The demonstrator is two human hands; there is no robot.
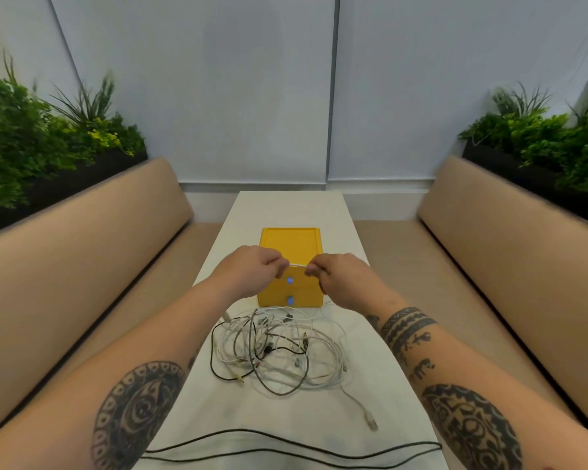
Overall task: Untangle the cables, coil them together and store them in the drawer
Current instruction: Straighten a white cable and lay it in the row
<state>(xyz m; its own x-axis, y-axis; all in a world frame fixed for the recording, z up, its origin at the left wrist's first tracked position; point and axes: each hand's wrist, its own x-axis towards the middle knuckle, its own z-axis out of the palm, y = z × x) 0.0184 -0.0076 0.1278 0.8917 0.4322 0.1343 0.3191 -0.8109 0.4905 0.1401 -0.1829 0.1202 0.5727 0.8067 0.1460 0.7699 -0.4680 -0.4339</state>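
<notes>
At the far left, green plants (31, 137) stood behind a tan padded bench (82, 249). Over the white tabletop (286, 208) the left hand (248, 269) was raised, its grip pinching one end of a short stretch of white cable (298, 265). The stretch ran taut across to the right hand (341, 278), whose grip pinched the other end. Both hands hung just above a yellow drawer unit (291, 242), whose two drawers were closed, each with a small blue knob. Nearer the person, the tangle of cables (279, 347), white, grey and black, lay loose on the tabletop, and a white plug-ended lead (370, 418) trailed out to its right. A long black cable (286, 439) crossed the near edge. A second bench (506, 249) flanked the right.
</notes>
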